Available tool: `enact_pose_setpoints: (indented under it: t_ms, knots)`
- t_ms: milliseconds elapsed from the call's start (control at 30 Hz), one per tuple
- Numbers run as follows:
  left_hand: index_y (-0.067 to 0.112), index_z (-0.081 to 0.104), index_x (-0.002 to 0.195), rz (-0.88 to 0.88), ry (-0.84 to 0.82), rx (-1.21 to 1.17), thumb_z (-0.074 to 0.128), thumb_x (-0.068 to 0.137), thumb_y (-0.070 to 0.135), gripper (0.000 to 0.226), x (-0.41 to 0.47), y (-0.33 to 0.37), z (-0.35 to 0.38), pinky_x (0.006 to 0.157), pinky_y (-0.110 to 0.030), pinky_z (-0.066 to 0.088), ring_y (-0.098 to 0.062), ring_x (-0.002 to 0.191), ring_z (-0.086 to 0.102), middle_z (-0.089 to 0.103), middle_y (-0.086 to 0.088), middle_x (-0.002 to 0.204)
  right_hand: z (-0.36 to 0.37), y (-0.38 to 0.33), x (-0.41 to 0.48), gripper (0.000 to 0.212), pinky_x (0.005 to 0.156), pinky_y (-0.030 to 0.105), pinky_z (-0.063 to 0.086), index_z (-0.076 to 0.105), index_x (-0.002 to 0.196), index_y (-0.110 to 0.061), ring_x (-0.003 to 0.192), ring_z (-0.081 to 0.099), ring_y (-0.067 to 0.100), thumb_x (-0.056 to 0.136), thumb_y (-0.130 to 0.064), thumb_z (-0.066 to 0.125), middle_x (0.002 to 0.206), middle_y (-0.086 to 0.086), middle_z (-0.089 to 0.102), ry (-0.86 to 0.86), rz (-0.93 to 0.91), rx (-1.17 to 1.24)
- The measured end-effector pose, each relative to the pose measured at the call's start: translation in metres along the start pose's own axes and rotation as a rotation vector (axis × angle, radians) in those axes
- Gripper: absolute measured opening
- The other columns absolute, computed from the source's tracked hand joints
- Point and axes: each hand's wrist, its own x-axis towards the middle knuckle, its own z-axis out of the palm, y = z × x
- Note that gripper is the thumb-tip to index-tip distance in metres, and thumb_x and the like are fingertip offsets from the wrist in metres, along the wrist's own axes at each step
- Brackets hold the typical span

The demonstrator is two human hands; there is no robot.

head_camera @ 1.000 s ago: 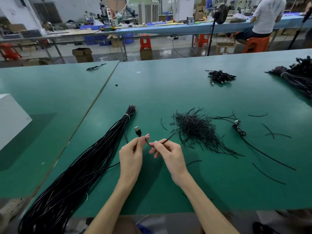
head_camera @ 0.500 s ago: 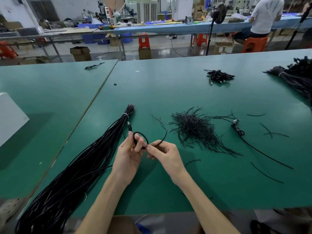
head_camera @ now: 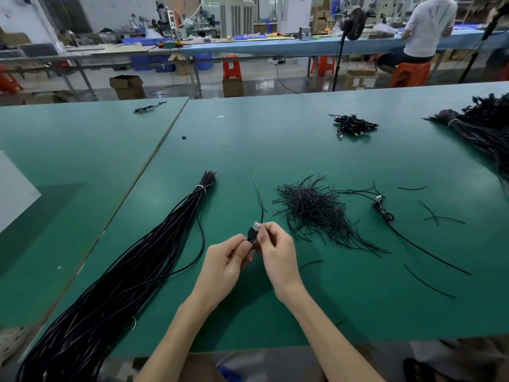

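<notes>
USB cable [head_camera: 254,232], plug end up, sits just below the frame's centre, above the green table [head_camera: 275,150]. Both the left hand [head_camera: 227,261] and the right hand [head_camera: 276,253] pinch it with curled fingers. A cable bundle [head_camera: 124,271] lies lower left, a wire pile [head_camera: 314,210] right of centre.

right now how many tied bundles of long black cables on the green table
2. One tied black cable bundle lies left of the left hand; the other bundle sits at the far right edge, partly cut off.

Both bare forearms reach forward and come together; the bare left hand [head_camera: 227,267] and bare right hand [head_camera: 278,256] meet, fingers curled, fingertips pinching.
</notes>
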Motion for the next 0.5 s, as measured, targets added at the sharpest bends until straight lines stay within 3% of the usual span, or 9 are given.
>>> enact_pose_setpoints:
  t_ms: [167, 333, 433, 500]
  knots:
    - [0.023, 0.047, 0.079, 0.027, 0.006, 0.375, 0.053, 0.106, 0.019, 0.028, -0.0021, 0.0021, 0.0094, 0.059, -0.023, 0.036, -0.012, 0.067, 0.049, 0.052, 0.011, 0.072, -0.002, 0.0022, 0.0019, 0.017, 0.082, 0.035, 0.052, 0.07, 0.088, -0.026, 0.084, 0.061, 0.011, 0.103, -0.028, 0.061, 0.086, -0.007, 0.07, 0.085, 0.039, 0.119]
    - [0.016, 0.061, 0.089, -0.05, 0.081, 0.372, 0.053, 0.106, 0.025, 0.021, -0.001, 0.0003, 0.0086, 0.072, -0.036, 0.051, -0.012, 0.075, 0.061, 0.064, 0.01, 0.082, -0.0046, 0.0002, 0.0015, 0.012, 0.072, 0.023, 0.048, 0.068, 0.088, -0.024, 0.077, 0.055, 0.009, 0.099, -0.027, 0.064, 0.087, -0.001, 0.068, 0.082, 0.028, 0.19]
    - [0.015, 0.067, 0.095, -0.087, 0.144, 0.352, 0.055, 0.106, 0.023, 0.018, 0.0001, -0.0015, 0.0078, 0.076, -0.033, 0.053, -0.011, 0.079, 0.067, 0.07, 0.01, 0.086, -0.0038, -0.0007, 0.0008, 0.007, 0.067, 0.023, 0.05, 0.065, 0.093, -0.017, 0.078, 0.064, 0.012, 0.099, -0.016, 0.062, 0.091, 0.007, 0.072, 0.05, 0.01, 0.244]
    - [0.016, 0.072, 0.096, -0.127, 0.193, 0.31, 0.057, 0.105, 0.023, 0.019, 0.0017, -0.0041, 0.0069, 0.07, -0.029, 0.051, -0.01, 0.072, 0.064, 0.071, 0.009, 0.08, -0.0036, -0.0014, 0.0007, 0.004, 0.065, 0.025, 0.051, 0.06, 0.095, -0.012, 0.076, 0.068, 0.016, 0.1, -0.012, 0.06, 0.092, 0.009, 0.077, 0.02, -0.005, 0.254]
